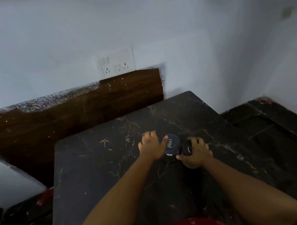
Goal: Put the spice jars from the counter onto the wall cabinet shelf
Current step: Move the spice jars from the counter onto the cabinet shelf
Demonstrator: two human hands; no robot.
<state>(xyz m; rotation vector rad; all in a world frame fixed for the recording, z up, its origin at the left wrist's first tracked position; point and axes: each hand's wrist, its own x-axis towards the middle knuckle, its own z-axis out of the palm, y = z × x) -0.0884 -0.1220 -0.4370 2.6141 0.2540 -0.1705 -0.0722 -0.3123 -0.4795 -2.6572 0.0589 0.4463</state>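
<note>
Two dark-lidded spice jars stand side by side on a black marble slab (103,174). My left hand (152,146) is against the left jar (172,145), its thumb lying on the lid with a small label; the other fingers are curled on the jar's far left side. My right hand (195,153) grips the right jar (186,147), fingers wrapped over its black lid. The jars' bodies are mostly hidden by the lids and my hands.
A white wall with a switch and socket plate (117,63) rises behind the slab. A brown wooden board (70,118) leans along the wall on the left. Darker counter (276,124) lies lower to the right. Something red (45,197) sits at the slab's left edge.
</note>
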